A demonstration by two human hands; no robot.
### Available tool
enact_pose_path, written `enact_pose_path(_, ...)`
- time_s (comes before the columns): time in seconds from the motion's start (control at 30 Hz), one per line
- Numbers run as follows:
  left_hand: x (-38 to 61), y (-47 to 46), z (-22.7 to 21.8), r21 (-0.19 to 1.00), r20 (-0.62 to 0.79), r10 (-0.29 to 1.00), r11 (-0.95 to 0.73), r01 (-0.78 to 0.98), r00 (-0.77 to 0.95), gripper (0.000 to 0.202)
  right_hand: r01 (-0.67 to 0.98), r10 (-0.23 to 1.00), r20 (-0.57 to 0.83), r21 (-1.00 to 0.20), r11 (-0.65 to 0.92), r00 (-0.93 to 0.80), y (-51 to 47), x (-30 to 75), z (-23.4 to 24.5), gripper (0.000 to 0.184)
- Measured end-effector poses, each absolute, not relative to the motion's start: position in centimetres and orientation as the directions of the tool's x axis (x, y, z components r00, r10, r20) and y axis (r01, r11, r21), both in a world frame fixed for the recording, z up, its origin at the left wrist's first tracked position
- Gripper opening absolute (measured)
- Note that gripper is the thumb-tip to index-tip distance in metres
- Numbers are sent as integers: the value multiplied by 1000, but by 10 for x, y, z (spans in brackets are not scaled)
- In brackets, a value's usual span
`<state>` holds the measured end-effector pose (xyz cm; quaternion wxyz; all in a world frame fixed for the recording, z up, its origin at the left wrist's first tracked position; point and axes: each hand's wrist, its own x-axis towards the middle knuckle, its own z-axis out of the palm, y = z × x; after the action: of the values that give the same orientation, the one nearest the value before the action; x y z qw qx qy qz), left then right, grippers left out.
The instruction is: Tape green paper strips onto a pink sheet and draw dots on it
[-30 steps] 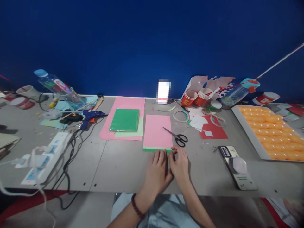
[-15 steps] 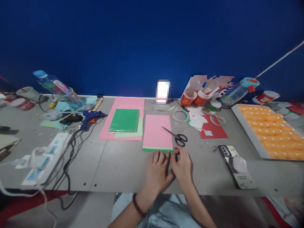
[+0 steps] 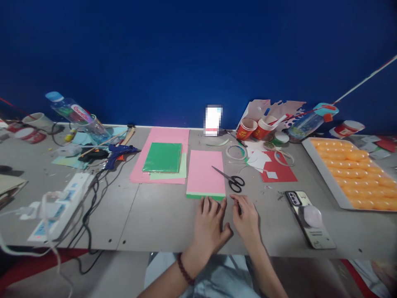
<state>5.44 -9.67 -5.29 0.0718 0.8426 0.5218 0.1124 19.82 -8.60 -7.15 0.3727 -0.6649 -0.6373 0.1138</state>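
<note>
A pink sheet of paper [image 3: 204,171] lies on the grey table in front of me. A narrow green strip [image 3: 206,196] runs along its near edge, with a paler green band above it. My left hand [image 3: 212,225] rests flat, fingers apart, its fingertips touching the strip's lower edge. Just right of the strip's end is my right hand [image 3: 246,219], loosely curled, thumb and index finger apart, nothing visible in it. Black-handled scissors [image 3: 235,183] lie with their blades across the pink sheet's right edge.
Left stand a green paper packet [image 3: 163,157] on a larger pink sheet [image 3: 141,174], a blue glue gun [image 3: 119,153] and a power strip [image 3: 63,207] with cables. Right are red paper cups [image 3: 246,129], red paper [image 3: 279,171], a phone [image 3: 310,219] and a tray [image 3: 336,192] of orange rounded things.
My right hand has moved right, away from the strip's end and from my left hand. The left hand has shifted slightly right, its thumb further out. The paper and scissors stay put.
</note>
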Motion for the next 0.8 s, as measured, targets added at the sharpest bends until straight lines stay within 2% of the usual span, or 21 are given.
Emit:
enact_pose_path(0.2,55,-97,-49,277,108,898,-440,854,427,69,786,951,304,-602,144,59,-86,196,-69,35)
enact_pose_path(0.33,42,-97,-43,336,57,910,-404,851,410,59,814,958,286,-555,171,-6,-86,195,-66,38)
enact_pose_path(0.5,25,-97,-43,339,77,867,-487,805,493,54,840,939,326,-475,263,-109,-90,180,-68,44)
enact_pose_path(0.63,15,-94,-45,367,93,845,-520,771,526,56,890,934,339,-386,244,-109,-98,167,-70,41)
enact_pose_path(0.7,7,-92,-46,358,105,843,-526,771,527,56,908,931,345,-343,241,-117,-101,164,-69,38)
enact_pose_path(0.8,-9,-90,-48,277,163,847,-531,801,505,51,918,922,362,-303,255,-137,-103,165,-68,38)
